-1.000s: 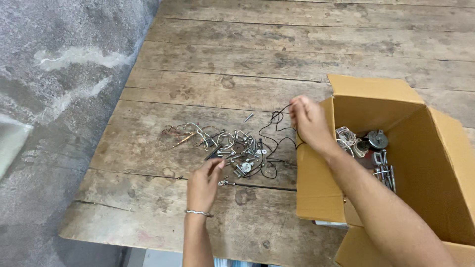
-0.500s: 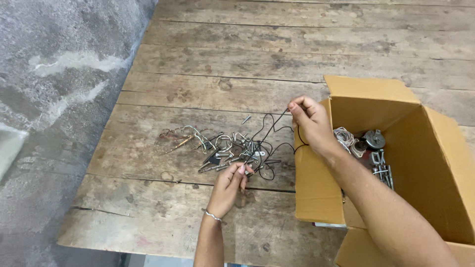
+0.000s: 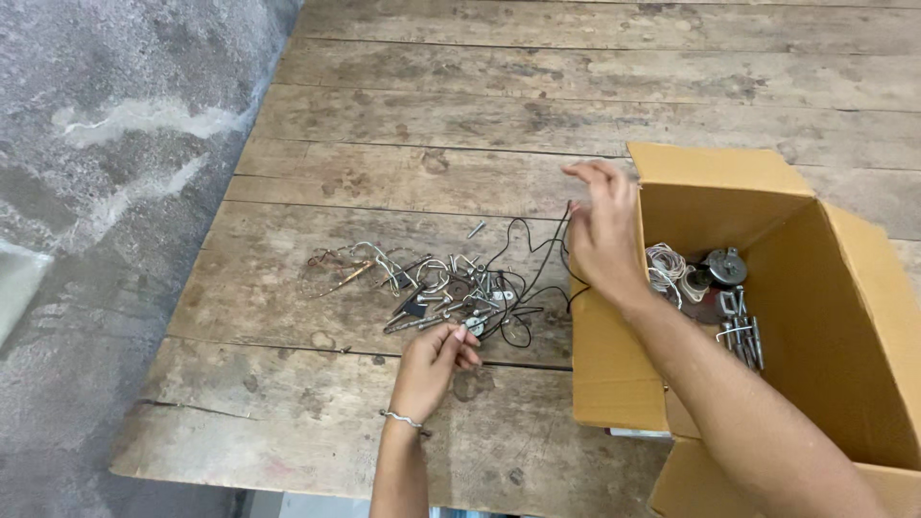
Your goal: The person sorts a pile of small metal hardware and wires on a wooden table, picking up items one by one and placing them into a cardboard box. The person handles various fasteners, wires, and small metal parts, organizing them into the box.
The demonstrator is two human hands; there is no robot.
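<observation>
Right hand pinches black wire | left hand fingers tangle's near edge

— What is being carried by the weathered plank tabletop?
— A tangle of black wires and metal hardware is being borne mid-board, and an open cardboard box is being supported just beside it.

A single head-worn camera looks steeply down from above the near edge of the wooden worktop, close enough that both forearms enter from the bottom.
</observation>
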